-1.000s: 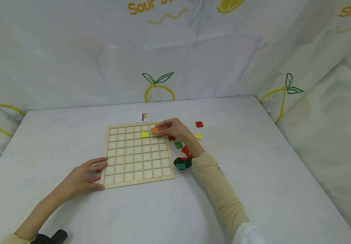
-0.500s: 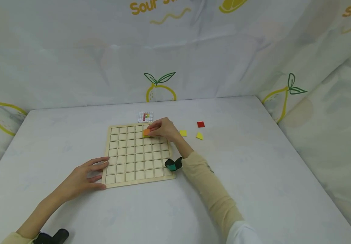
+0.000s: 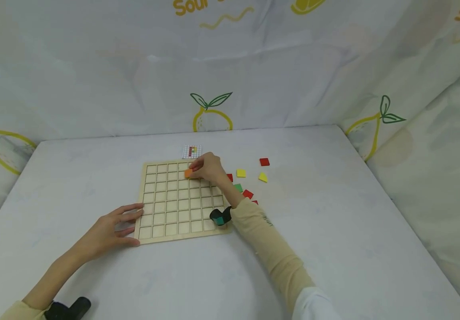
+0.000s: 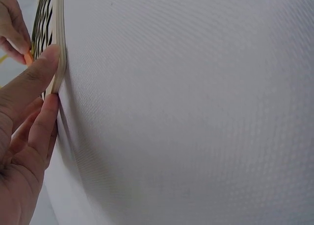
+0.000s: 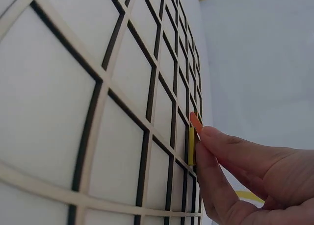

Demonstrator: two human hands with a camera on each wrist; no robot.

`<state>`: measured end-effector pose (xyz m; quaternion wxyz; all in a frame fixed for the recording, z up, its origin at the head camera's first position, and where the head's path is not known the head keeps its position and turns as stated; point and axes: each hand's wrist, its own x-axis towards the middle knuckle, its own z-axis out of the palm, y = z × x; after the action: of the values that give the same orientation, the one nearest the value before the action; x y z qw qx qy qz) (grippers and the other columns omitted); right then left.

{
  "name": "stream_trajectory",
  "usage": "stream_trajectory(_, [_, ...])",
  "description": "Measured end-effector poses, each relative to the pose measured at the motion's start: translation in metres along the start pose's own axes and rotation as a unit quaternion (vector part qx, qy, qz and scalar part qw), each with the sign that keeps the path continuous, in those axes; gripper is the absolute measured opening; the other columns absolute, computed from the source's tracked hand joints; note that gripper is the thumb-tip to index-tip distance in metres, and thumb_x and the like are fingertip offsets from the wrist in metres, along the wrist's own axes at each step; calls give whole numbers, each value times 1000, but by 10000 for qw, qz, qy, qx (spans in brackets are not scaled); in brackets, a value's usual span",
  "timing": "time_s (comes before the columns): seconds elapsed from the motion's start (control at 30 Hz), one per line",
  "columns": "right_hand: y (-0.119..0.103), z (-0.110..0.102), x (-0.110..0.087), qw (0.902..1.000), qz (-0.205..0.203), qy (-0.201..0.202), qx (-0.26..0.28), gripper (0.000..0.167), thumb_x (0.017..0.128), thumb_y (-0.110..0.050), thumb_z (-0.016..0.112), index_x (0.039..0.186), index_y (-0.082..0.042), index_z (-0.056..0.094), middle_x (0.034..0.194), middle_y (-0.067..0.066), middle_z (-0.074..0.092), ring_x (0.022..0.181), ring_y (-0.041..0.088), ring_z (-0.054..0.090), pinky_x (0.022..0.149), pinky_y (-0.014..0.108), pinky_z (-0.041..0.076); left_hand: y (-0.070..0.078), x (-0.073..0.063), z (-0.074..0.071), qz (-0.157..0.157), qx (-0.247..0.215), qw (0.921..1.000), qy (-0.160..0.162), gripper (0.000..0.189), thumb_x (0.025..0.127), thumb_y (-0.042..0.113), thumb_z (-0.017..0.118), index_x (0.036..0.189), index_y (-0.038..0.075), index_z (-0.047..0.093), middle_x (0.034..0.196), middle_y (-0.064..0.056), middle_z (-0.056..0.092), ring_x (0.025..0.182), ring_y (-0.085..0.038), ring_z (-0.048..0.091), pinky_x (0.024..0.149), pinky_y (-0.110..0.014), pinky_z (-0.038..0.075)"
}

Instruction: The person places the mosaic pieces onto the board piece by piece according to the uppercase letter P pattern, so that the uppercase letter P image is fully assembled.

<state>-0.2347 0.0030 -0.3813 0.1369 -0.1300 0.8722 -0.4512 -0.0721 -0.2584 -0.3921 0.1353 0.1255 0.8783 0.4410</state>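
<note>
My right hand (image 3: 210,169) pinches a small orange tile (image 3: 188,173) over the far part of a wooden grid board (image 3: 159,208). In the right wrist view the orange tile (image 5: 196,122) is tilted between thumb and fingers, close above a yellow tile (image 5: 192,146) at the grid. From the head view that yellow tile is hidden. My left hand (image 3: 106,233) rests against the board's left edge, fingers spread and thumb at the near corner. The left wrist view shows its thumb and fingertips touching the board's edge (image 4: 59,70).
Loose tiles lie right of the board: a yellow square (image 3: 241,173), a cut yellow piece (image 3: 262,177), a green tile (image 3: 238,187) and several red ones, one farther back (image 3: 264,162). A small pattern card (image 3: 192,151) lies behind the board. My right forearm partly covers the tiles.
My right hand has moved left with the orange tile, from beside the yellow tile on the board to over it. The left hand has stayed at the board's edge.
</note>
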Motion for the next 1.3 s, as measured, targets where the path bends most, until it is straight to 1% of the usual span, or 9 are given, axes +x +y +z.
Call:
stream_trajectory(0.1, [-4, 3, 0, 9997, 36, 49, -246, 16, 79, -5, 78, 93, 0, 74, 91, 12, 72, 87, 22, 66, 77, 24, 58, -1, 0, 0, 106, 32, 9999, -1, 76, 70, 13, 84, 133, -12, 49, 148, -20, 35, 119, -40, 51, 86, -22, 57])
stream_trajectory(0.27, [-9, 7, 0, 9995, 84, 88, -300, 16, 79, -4, 79, 94, 0, 74, 91, 12, 71, 87, 23, 65, 77, 24, 57, -1, 0, -1, 241, 30, 9997, 1, 74, 70, 12, 83, 131, -12, 50, 147, -19, 37, 117, -39, 53, 86, -22, 57])
stream_trajectory(0.37, [-9, 7, 0, 9996, 106, 66, -266, 18, 79, -3, 78, 96, 0, 74, 91, 12, 71, 88, 23, 65, 77, 25, 57, -1, 0, -1, 192, 2, 9998, -11, 73, 71, 12, 83, 131, -12, 51, 148, -18, 36, 115, -38, 55, 86, -22, 57])
stream_trajectory(0.6, [-9, 6, -2, 9998, 36, 58, -165, 25, 78, -2, 78, 102, 3, 71, 93, 14, 72, 91, 25, 66, 84, 29, 58, -3, 0, -1, 178, -67, 9998, -5, 74, 70, 12, 84, 132, -11, 50, 147, -19, 37, 117, -39, 52, 86, -21, 57])
stream_trajectory(0.8, [-8, 6, -1, 9998, -92, 64, -163, 19, 78, -2, 79, 95, 3, 71, 90, 14, 72, 86, 25, 67, 80, 28, 58, -4, 0, 0, 243, -40, 9997, 54, 74, 69, 13, 84, 132, -10, 51, 146, -19, 38, 118, -38, 51, 85, -21, 57])
stream_trajectory(0.93, [-7, 7, 1, 9998, -125, 52, -166, 16, 78, -1, 78, 93, 2, 72, 87, 12, 72, 82, 23, 67, 79, 26, 58, -4, 1, 0, 198, -56, 9998, 54, 77, 69, 14, 84, 135, -8, 49, 146, -20, 39, 118, -38, 50, 85, -21, 57])
stream_trajectory(1.03, [-7, 7, 1, 9998, -123, 7, -123, 16, 78, -1, 78, 92, 3, 72, 87, 13, 72, 81, 23, 67, 78, 26, 58, -4, 1, -1, 132, -45, 9999, 27, 79, 69, 13, 84, 136, -7, 47, 145, -20, 39, 117, -38, 52, 85, -20, 57])
stream_trajectory(1.17, [-7, 5, 1, 9998, -143, -31, -108, 16, 79, -2, 78, 93, 2, 72, 88, 12, 72, 82, 23, 67, 78, 26, 58, -3, 1, -1, 135, -25, 9999, 3, 79, 70, 13, 84, 136, -8, 47, 144, -22, 40, 115, -38, 55, 85, -21, 57])
stream_trajectory(1.3, [-5, 2, 0, 9999, -62, -53, 92, 18, 80, -3, 77, 96, 2, 71, 91, 13, 72, 85, 23, 67, 77, 25, 58, -2, 1, -1, 93, -24, 10000, 15, 78, 70, 13, 84, 136, -8, 47, 145, -22, 40, 116, -39, 54, 85, -22, 57])
